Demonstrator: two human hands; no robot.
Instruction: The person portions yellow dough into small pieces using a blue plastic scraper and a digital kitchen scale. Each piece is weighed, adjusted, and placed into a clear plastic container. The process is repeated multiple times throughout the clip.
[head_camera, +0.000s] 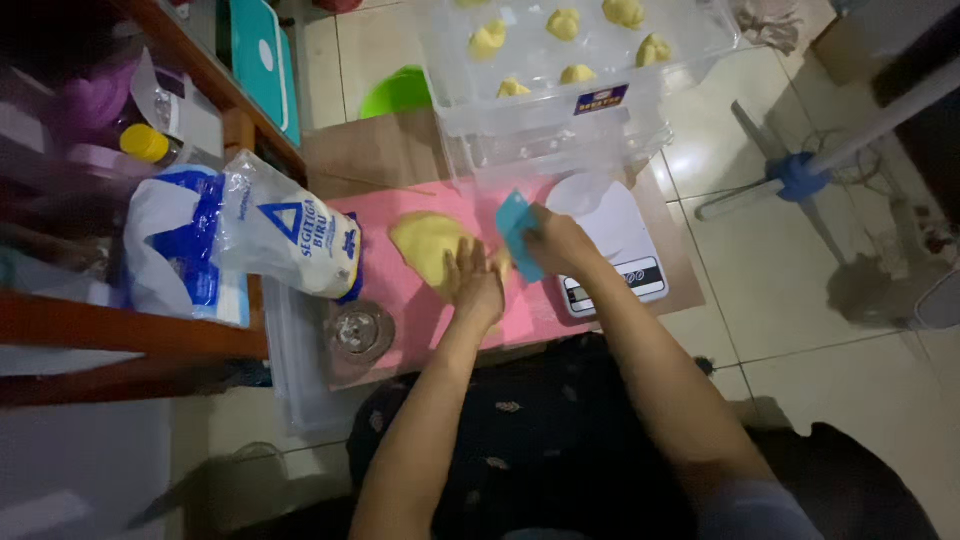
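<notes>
A lump of yellow dough (425, 245) lies on a pink mat (390, 290) on a low wooden board. My left hand (475, 285) rests flat on the dough's right edge, fingers spread. My right hand (560, 243) grips a teal plastic scraper (515, 232), its blade pressed down at the dough's right side. Just right of the hands sits a white kitchen scale (620, 245) with a clear sheet on its platform.
A clear plastic tub (545, 95) with several yellow dough balls stands behind the mat. A flour bag (290, 235) leans at the left beside a wooden shelf (130, 335). A metal lid (360, 332) lies near the mat's front. A fan stand (800, 175) is on the tiled floor at right.
</notes>
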